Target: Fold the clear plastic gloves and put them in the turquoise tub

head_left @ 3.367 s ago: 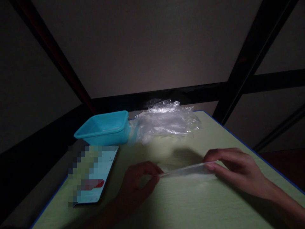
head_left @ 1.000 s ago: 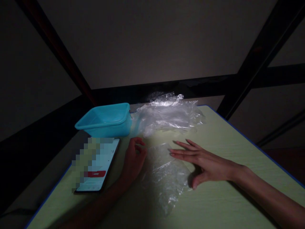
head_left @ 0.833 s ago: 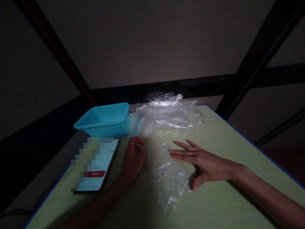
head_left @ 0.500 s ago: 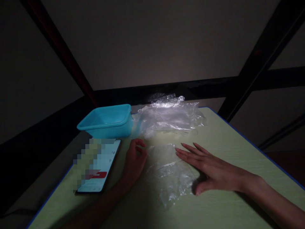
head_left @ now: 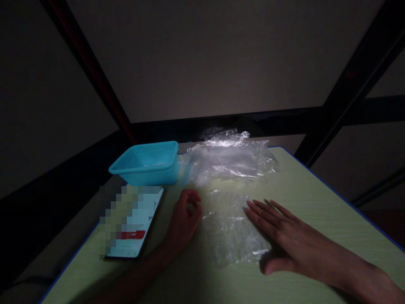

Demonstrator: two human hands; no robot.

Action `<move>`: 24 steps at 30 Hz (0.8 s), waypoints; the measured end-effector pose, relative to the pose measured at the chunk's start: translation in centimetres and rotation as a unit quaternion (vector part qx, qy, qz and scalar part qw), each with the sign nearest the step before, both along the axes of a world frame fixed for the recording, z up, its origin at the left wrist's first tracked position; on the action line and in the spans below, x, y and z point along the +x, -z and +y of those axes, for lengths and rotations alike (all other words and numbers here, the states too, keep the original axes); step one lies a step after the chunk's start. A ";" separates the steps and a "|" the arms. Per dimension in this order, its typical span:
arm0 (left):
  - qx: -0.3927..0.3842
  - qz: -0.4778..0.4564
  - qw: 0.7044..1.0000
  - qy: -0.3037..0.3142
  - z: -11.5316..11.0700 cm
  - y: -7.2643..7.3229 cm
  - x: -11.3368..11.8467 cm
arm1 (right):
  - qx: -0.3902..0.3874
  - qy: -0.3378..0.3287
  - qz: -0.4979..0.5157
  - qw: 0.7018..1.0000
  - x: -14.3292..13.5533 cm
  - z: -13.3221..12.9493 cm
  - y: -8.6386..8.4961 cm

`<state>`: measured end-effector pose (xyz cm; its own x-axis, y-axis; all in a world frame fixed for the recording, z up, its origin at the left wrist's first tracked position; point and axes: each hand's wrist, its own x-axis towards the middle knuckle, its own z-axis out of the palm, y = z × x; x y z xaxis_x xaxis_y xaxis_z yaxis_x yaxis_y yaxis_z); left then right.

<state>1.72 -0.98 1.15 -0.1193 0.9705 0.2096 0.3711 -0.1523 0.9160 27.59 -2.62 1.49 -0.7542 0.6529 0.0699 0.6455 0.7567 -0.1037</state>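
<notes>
A thin, clear, wrinkled plastic film [head_left: 232, 230], perhaps a flat bag, lies on the table between my hands. My right hand [head_left: 281, 234] is stretched out palm down at its right side. Its fingers point to the upper left over the film's edge, and its thumb is spread near the lower right corner. My left hand [head_left: 186, 215] rests on its side by the film's left edge. Its fingers are curled, with thumb and index tips close together; whether they pinch the film's edge is not clear.
A heap of clear plastic [head_left: 230, 158] lies at the back of the pale green table [head_left: 310, 190]. To its left stands a blue basin [head_left: 155, 171]. A phone [head_left: 136, 228] with a lit screen, partly pixelated, lies left of my left hand. Behind is a dark wall [head_left: 221, 63].
My right hand has moved right and slightly down. The film's lower part looks flatter and wider than before. My left hand keeps its curled shape, and the whole view has shifted slightly.
</notes>
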 end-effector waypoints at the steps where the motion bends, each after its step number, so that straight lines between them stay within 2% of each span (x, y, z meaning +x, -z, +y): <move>1: 0.001 0.005 1.000 0.007 0.0 0.0 0.0 | 0.008 -0.006 0.003 1.000 0.0 0.0 -0.1; 6: 0.000 0.045 0.996 0.077 -0.4 0.4 0.0 | 0.047 -0.021 0.051 0.997 -0.6 0.3 -0.6; 10: -0.004 0.093 0.987 0.132 -0.7 0.8 -0.2 | 0.054 -0.009 0.039 0.998 -1.0 0.5 -0.4; 13: -0.006 0.100 0.986 0.136 -0.8 0.8 -0.2 | 0.049 -0.005 0.023 0.999 -0.9 0.6 -0.1; 19: -0.020 0.081 0.991 0.105 -0.7 0.6 -0.1 | 0.055 0.012 0.003 0.998 -0.6 0.7 0.6; 24: -0.019 0.076 0.993 0.091 -0.7 0.8 -0.3 | 0.058 0.021 0.017 0.998 -0.4 0.7 0.9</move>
<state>1.44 -1.63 0.39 0.0898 0.9806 0.1740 0.4753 -0.1957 0.8578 27.15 -1.94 0.63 -0.7226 0.6695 0.1719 0.6743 0.7375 -0.0382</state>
